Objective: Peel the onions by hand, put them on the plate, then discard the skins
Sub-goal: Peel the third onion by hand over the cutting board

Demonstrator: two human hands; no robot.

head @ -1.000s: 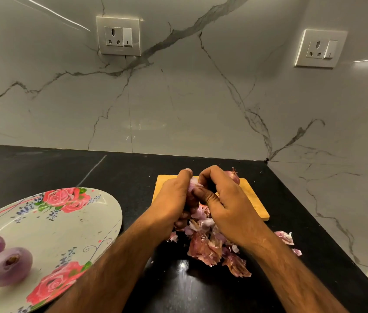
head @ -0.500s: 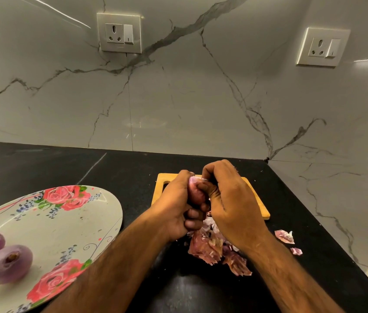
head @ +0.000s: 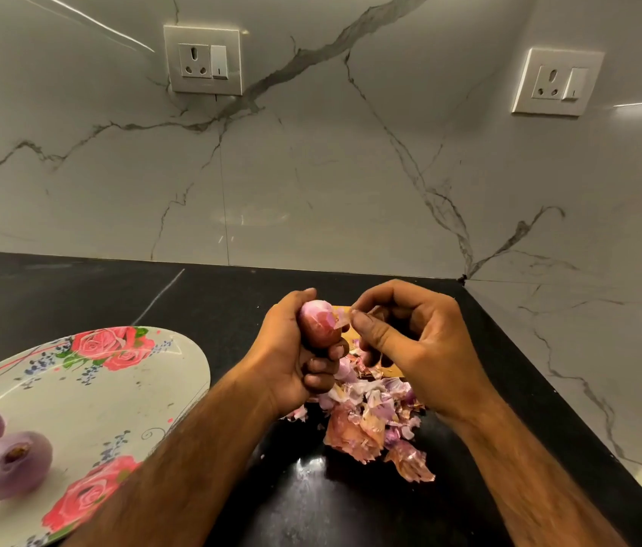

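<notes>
While on plate (head: 114, 388), two peeled onions (head: 9, 465).

Left hand (head: 285, 353): you grip a partly peeled onion (head: 318, 324), right of the floral plate (head: 114, 392).
Right hand (head: 414, 341): you pinch its loose skin (head: 342, 319).
Plate: two peeled onions (head: 9, 465).

Half-peeled pink onion (head: 321, 323) in left hand (head: 291, 351)

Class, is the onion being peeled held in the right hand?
No, the left hand grips the onion; the right hand pinches its loose skin.
</notes>
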